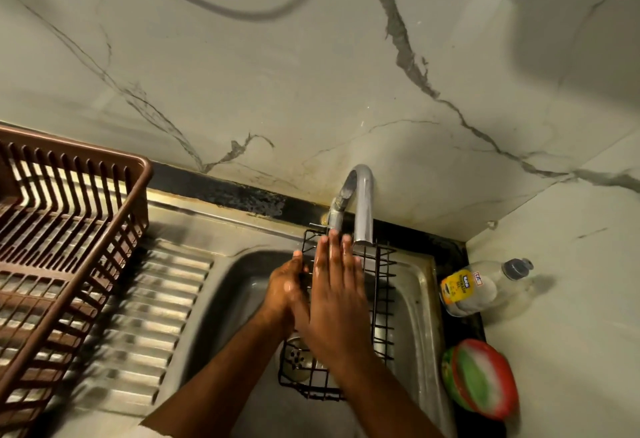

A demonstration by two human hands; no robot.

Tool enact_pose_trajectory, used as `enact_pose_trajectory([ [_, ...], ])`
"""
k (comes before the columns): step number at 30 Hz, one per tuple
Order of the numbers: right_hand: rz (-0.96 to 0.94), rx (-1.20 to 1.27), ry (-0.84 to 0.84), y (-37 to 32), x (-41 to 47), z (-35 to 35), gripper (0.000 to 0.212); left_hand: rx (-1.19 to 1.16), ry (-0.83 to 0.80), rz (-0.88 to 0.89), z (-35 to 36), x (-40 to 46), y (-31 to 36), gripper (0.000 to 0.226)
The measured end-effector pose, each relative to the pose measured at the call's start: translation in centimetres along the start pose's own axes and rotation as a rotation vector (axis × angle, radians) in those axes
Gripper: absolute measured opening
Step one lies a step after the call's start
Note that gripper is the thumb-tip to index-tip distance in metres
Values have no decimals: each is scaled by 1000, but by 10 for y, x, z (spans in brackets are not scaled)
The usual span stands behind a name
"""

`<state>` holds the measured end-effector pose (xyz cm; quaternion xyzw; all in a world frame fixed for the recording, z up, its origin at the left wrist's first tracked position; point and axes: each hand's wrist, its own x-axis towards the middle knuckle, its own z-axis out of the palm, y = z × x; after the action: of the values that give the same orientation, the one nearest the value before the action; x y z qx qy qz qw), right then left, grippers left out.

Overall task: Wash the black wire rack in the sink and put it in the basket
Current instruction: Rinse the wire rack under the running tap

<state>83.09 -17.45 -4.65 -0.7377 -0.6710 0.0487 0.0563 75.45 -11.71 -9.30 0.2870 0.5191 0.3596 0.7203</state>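
head view, and both hands are down in the sink (pixel 221 285) together, right over the black wire rack (pixel 382 302). the rack lies in the basin with its long axis running from the near rim up toward the tap (pixel 360 202), far end just under the spout. left hand (pixel 285 290) sits at the rack's left edge, fingers curled, looks to be gripping the wire there, though the other hand hides part of it. right hand (pixel 337 294) lies flat on top, fingers straight and together, pointing at the tap, holding nothing, wet and shiny. no water stream i can make out. now the bit that matters: the brown basket (pixel 138 174) is off to the left on the draining surface, well apart from the rack, so the left hand is the nearer one for the carry, and the rack would have to travel leftward over the sink rim.
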Motion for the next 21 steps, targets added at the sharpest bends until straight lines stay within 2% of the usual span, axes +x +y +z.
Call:
enact_pose_trajectory([
  [3,100,35,-27,-5,41,-29,88,33,-8,19,2,-4,0,57],
  [6,42,22,-33,-13,40,-38,87,-17,8,29,8,-12,9,55],
  [9,-43,-13,13,-21,-3,-23,87,-32,18,12,6,-2,23,38],
  [12,-79,-2,-30,-19,-60,4,86,-132,49,-56,-3,12,29,43],
  [15,-114,8,-38,-12,-88,17,80,-70,111,-78,-10,17,27,39],
  [18,-81,60,-10,-11,-69,8,77,-68,97,-60,-16,11,29,40],
  [21,6,75,59,-3,-10,-10,77,-11,11,-44,-22,4,25,44],
])
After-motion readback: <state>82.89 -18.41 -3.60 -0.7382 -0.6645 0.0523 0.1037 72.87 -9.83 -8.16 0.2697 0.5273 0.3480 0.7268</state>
